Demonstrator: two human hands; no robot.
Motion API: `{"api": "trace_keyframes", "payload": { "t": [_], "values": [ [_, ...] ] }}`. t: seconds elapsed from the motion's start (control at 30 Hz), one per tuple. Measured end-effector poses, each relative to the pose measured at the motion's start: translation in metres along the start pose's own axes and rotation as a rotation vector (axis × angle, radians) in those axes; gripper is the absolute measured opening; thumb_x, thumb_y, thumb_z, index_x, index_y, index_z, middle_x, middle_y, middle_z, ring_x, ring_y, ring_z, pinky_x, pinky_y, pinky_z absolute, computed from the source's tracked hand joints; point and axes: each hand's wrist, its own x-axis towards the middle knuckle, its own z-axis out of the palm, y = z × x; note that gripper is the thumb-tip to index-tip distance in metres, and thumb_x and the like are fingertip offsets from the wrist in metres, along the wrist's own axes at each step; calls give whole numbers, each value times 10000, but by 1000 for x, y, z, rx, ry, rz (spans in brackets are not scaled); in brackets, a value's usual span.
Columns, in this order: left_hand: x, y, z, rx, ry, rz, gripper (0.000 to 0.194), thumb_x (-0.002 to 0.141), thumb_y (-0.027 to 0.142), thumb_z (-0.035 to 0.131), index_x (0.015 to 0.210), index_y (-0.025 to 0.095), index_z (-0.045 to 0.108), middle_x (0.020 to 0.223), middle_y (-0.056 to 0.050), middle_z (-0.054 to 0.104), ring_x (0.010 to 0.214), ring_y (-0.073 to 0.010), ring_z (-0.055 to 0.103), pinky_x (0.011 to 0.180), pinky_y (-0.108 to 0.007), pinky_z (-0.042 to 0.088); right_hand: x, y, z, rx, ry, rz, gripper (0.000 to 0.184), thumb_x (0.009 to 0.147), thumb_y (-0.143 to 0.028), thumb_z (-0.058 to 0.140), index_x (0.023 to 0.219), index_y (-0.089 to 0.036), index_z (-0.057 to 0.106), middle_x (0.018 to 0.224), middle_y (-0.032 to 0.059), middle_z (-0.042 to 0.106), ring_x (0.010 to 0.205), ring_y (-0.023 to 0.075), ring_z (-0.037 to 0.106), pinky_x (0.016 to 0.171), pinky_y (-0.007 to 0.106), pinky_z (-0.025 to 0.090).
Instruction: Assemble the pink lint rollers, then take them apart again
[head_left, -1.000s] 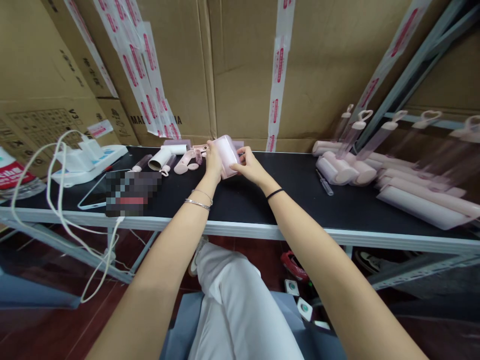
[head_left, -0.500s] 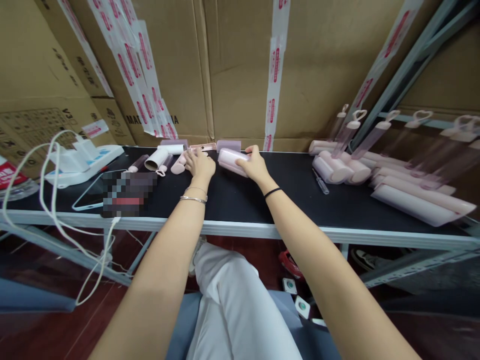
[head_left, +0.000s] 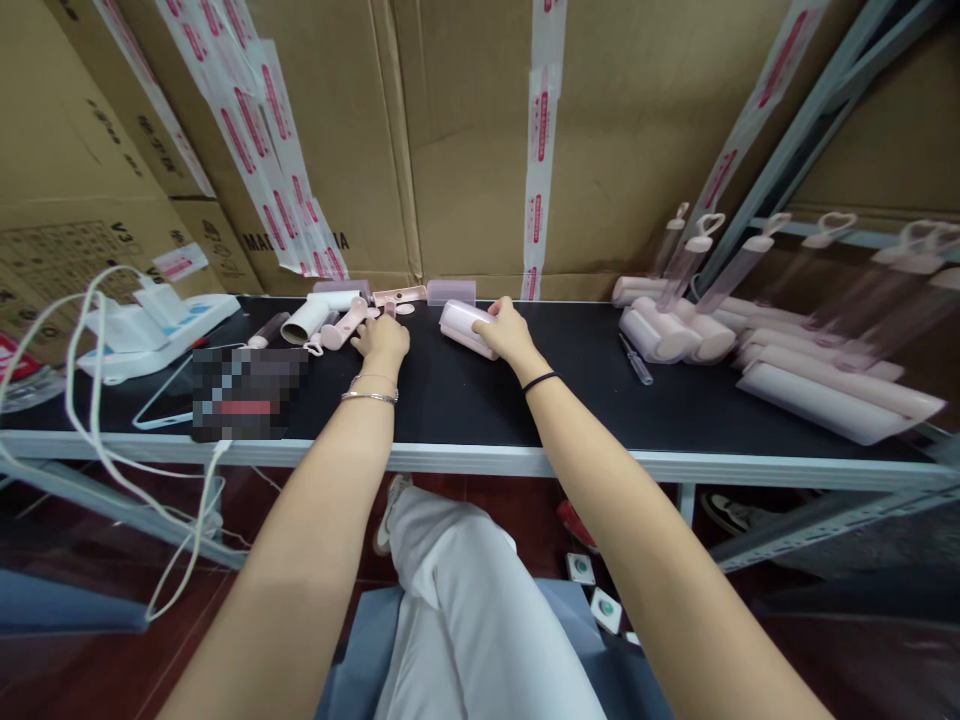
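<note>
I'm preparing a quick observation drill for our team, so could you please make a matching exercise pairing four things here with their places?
Things
1. Power strip
2. Screwdriver
3. Pale pink roller casing
4. Left hand

Places
A. By the small pink parts
B. Gripped by the right hand
C. Beside the lint rollers, on the black tabletop
D. Toward the table's left end, bearing white plugs

Pairs: 1-D, 2-C, 3-B, 4-A
</note>
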Motion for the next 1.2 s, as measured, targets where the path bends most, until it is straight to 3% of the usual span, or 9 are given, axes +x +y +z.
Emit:
{"api": "trace_keyframes", "payload": {
  "t": [0.23,0.43,0.57,0.7,0.77,0.87,1.0,1.07,1.2],
  "values": [
    [-3,0,-3,-11,40,-40,384,853,278,577,1205,124,598,1340,-222,577,1324,-373,464,1084,-531,343,-2,0,-1,-56,14,72,302,854,-364,443,1082,-192,542,1253,177,577,1180,352,507,954,525,414],
    [0,-1,-5,-182,62,-24,331,873,331,551,1136,133,587,1250,-210,640,1241,-378,542,1047,-542,365,-4,-4,-2,3,165,34,290,907,-386,378,1026,-192,560,1248,177,553,1215,364,438,993,593,343],
    [9,3,-4,-562,67,-81,259,833,360,576,999,165,615,1115,-150,695,1098,-299,631,937,-419,476,-4,-5,-2,43,233,-91,235,899,-323,388,999,-199,562,1177,151,576,1193,349,438,989,573,343],
    [11,12,-7,-1034,-94,-147,294,879,314,447,1056,134,596,960,-98,710,932,-202,687,832,-329,530,-8,-10,-6,44,228,-287,278,891,-265,392,1086,-190,576,1111,125,623,1149,310,484,1011,509,360],
    [7,17,-9,-1169,-143,-72,311,879,320,452,1107,154,581,886,-53,697,868,-163,692,811,-298,537,-11,-12,-9,68,184,-412,378,877,-235,402,1223,-187,546,1070,104,651,1093,279,529,1009,461,380],
    [-4,22,-12,-1313,-236,179,319,842,337,529,1111,180,596,815,-18,671,813,-144,683,828,-302,534,-13,-13,-11,125,89,-544,562,851,-219,427,1413,-214,422,1070,76,675,1011,244,585,980,416,415],
    [-15,26,-11,-1236,-430,430,340,834,398,578,1090,181,631,831,-31,688,776,-144,674,798,-304,534,-11,-11,-9,120,55,-547,590,815,-202,463,1403,-239,446,1084,64,682,990,246,606,956,414,435],
    [-15,27,-8,-1208,-442,450,384,879,469,525,1102,177,633,885,-58,706,785,-154,677,759,-292,534,-10,-10,-8,69,98,-496,519,805,-170,456,1317,-229,515,1060,73,679,999,262,600,954,433,433],
    [-6,24,0,-1065,-292,341,463,957,511,350,1111,164,615,1044,-113,707,855,-185,675,744,-302,527,-9,-7,-8,7,210,-324,420,796,-182,506,1211,-243,528,1042,96,662,1040,309,569,939,513,417]
  ]
}}
